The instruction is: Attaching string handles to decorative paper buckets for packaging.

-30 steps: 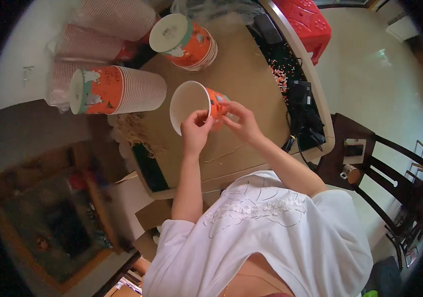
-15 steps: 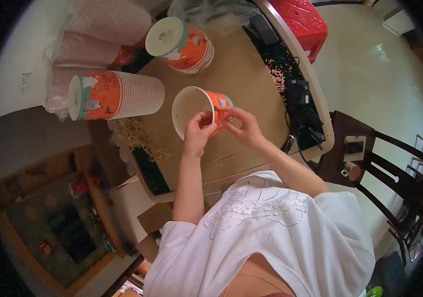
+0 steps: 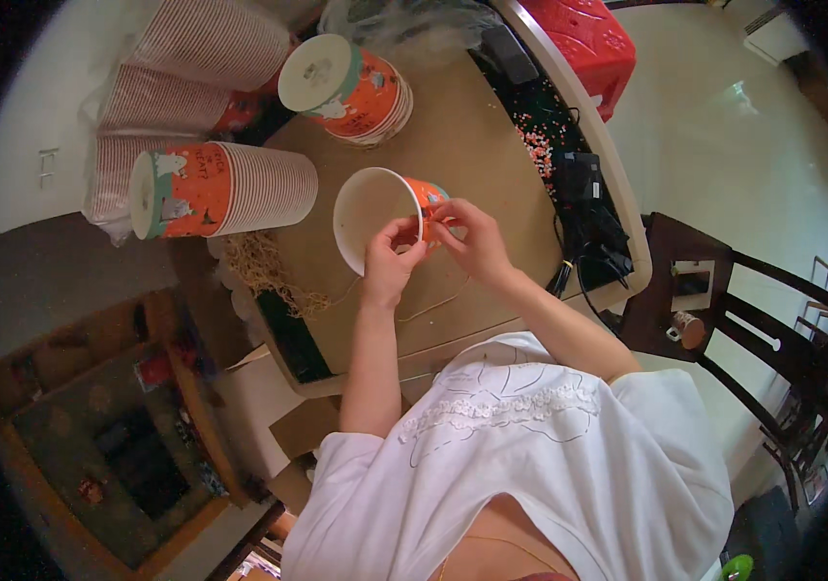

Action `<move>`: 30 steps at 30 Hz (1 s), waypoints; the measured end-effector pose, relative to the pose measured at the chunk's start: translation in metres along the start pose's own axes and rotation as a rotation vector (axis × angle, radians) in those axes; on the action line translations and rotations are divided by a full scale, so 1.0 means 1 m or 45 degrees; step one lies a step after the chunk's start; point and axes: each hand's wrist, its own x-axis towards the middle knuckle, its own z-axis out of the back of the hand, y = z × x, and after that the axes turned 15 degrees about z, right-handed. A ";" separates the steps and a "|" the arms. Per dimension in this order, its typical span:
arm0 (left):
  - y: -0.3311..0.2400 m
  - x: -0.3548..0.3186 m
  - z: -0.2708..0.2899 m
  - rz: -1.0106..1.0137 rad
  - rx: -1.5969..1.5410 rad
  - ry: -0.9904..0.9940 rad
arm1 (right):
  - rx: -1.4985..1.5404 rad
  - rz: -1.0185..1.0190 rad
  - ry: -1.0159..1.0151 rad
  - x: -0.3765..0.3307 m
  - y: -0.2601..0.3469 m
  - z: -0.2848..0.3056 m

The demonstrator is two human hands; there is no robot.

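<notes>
An orange paper bucket [image 3: 366,218] with a white inside and green trim lies tilted on the brown tabletop, its mouth turned to the left. My left hand [image 3: 392,259] grips its near rim, thumb outside and fingers reaching in. Against the printed wall, the fingertips of my right hand [image 3: 470,232] are pinched together; what lies between them is too small to make out. A thin strand of twine [image 3: 433,301] runs over the tabletop below my hands and passes up beneath the right one. A tangled bundle of twine [image 3: 269,271] lies to the left.
Nested stacks of similar buckets stand at the left [image 3: 206,189] and back [image 3: 348,89], beside plastic-wrapped stacks [image 3: 167,97]. Along the right edge are small pink and white beads [image 3: 535,150], a black adapter [image 3: 581,176] and cables. A red stool [image 3: 583,48] stands beyond the table.
My right hand has shifted slightly along the bucket's wall. The twine strand under it now bends up toward the wrist. My left hand keeps its hold on the rim.
</notes>
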 end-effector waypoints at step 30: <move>0.018 0.010 -0.019 -0.344 0.526 -0.361 | 0.048 -0.207 0.016 -0.014 -0.027 0.001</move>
